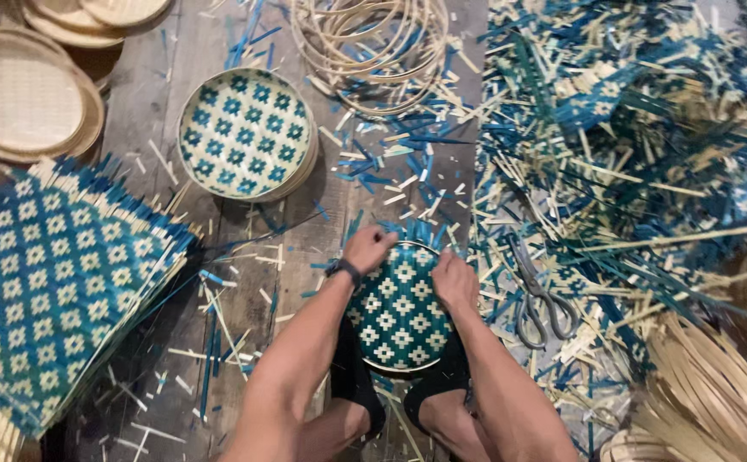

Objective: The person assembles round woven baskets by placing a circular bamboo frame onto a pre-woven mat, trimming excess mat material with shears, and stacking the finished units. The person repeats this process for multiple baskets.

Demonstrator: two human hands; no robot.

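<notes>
Work piece: a round woven tray (399, 312), blue-green with a white diamond pattern, lies on the plank floor (155, 103) near its lower edge, between the person's knees.
Condition: a pale hoop rims the near side; at the far rim, blue strip ends stick out past the hoop, untrimmed.
Progress, as judged: the mat is seated in its hoop; the fringe at the far rim is left to deal with.
Left hand (368, 248): on the tray's upper-left rim, fingers curled over the protruding ends, closed on the edge; dark band on the wrist.
Right hand (454, 281): on the upper-right rim, palm down, fingers pressed together on the weave; whether it clamps the edge I cannot tell.
Arms: both forearms reach forward from the knees, converging on the tray.
Scissors (537, 299): on the floor just right of the tray, untouched.
Finished tray (245, 133): further up the floor, rim clean.
Square mats (53, 282): stacked at the left edge, unhooped.
Loose hoops (373, 47): piled at the top edge.
Offcuts (630, 145): heaped over the right side.
</notes>
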